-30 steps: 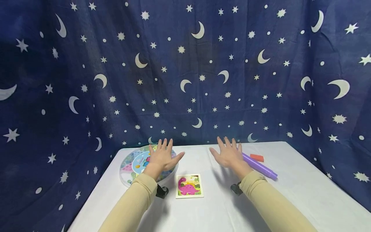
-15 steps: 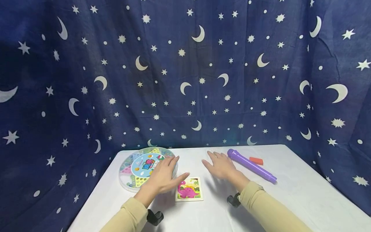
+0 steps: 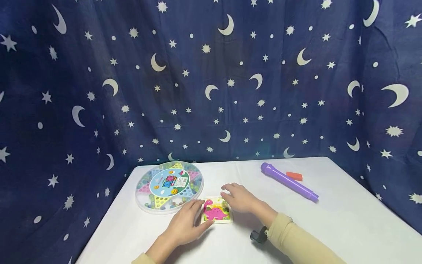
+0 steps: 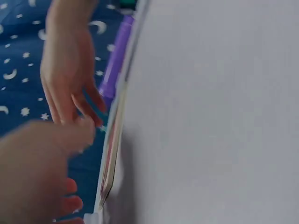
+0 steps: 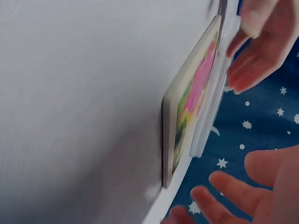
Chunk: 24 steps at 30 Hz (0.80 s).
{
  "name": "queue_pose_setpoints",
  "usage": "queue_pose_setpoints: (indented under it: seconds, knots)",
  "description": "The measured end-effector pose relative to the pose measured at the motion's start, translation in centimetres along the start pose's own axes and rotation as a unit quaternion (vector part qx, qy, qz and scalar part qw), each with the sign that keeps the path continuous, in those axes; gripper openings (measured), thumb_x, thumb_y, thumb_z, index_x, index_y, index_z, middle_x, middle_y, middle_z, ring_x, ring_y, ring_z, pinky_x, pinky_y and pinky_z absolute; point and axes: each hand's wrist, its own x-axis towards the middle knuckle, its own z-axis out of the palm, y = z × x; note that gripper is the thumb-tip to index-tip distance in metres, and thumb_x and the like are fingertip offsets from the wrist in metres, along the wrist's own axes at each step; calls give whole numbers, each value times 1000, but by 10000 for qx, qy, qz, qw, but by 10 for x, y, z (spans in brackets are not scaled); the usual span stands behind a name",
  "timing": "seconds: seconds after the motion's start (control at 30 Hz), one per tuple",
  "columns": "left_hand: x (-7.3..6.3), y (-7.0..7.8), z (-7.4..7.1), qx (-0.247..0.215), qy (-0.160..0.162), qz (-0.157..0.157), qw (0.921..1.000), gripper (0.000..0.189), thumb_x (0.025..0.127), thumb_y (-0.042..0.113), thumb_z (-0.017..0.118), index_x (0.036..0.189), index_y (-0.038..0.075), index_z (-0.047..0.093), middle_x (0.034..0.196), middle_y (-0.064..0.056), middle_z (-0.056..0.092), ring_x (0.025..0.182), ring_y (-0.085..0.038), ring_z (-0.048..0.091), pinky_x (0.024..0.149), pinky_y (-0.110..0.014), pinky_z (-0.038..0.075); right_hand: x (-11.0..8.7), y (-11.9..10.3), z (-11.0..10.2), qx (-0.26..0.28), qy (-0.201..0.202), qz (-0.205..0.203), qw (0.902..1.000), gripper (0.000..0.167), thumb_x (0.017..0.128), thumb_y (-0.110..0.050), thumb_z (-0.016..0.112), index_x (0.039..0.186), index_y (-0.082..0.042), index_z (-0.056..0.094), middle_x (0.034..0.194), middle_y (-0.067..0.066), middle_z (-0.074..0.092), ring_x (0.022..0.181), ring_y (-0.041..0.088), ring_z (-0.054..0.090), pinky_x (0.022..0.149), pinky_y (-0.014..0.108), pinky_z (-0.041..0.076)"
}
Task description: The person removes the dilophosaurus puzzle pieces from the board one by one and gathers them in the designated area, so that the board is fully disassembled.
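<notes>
A small square picture board (image 3: 215, 212) with a pink dinosaur and a pale frame lies flat on the white table. To its left is my left hand (image 3: 185, 224), its relaxed fingers and thumb overlapping the board's left edge in the head view. My right hand (image 3: 240, 198) hovers by the upper right corner with loosely bent fingers. In the right wrist view a gap shows between the right hand (image 5: 261, 186) and the board (image 5: 194, 100), and the left hand (image 5: 264, 51) is beyond it. Neither hand holds anything. Whether the left fingertips touch the board, I cannot tell.
A round clear case (image 3: 145, 207) with a star-shaped board and marbles lies behind the left hand. A purple toy microphone (image 3: 290, 182) and a red block (image 3: 294, 176) lie at the back right. A blue star-and-moon curtain (image 3: 211, 91) surrounds the table.
Both hands have come down and back toward me, from above the table's far part to either side of the dinosaur board. Their spread fingers have relaxed. The objects have stayed put.
</notes>
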Motion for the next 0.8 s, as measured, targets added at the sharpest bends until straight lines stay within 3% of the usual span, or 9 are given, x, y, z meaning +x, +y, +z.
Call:
queue_pose_setpoints:
  seconds: [0.2, 0.47, 0.53, 0.63, 0.8]
  knots:
    - [-2, -3, 12, -399, 272, -54, 9988, 47, 90, 45, 77, 124, 13, 70, 124, -1, 66, 118, -24, 62, 94, -47, 52, 13, -5, 5, 240, -211, -160, 9994, 25, 102, -14, 59, 122, -5, 69, 120, 12, 67, 119, 32, 61, 102, 51, 46]
    - [-3, -7, 14, -146, 623, 684, 9956, 28, 90, 32, 80, 111, 14, 80, 115, -1, 74, 113, -23, 67, 103, -53, 46, 32, -14, 12, -100, -721, -332, 9968, 23, 98, -15, 68, 119, -9, 72, 110, 4, 68, 110, 24, 64, 99, 45, 50]
    - [-2, -7, 15, -19, 707, 825, 9941, 25, 90, 30, 80, 109, 13, 81, 113, -2, 75, 111, -22, 68, 101, -48, 49, 37, -16, 12, -226, -802, -449, 9955, 23, 97, -14, 69, 119, -9, 72, 110, 4, 68, 109, 25, 64, 99, 45, 49]
    - [-1, -7, 16, 65, 666, 1034, 9924, 23, 92, 26, 78, 109, 11, 80, 116, -5, 74, 114, -24, 67, 100, -45, 50, 43, -17, 13, -388, -895, -565, 9936, 22, 97, -13, 69, 118, -9, 73, 108, 5, 67, 107, 25, 63, 98, 44, 49]
    - [0, -4, 17, 254, 343, 996, 9941, 21, 97, 26, 71, 113, 11, 74, 118, -6, 73, 123, -26, 63, 103, -54, 46, 54, -20, 16, -610, -1013, -550, 9915, 20, 96, -16, 72, 116, -14, 75, 101, 1, 68, 99, 21, 64, 94, 41, 51]
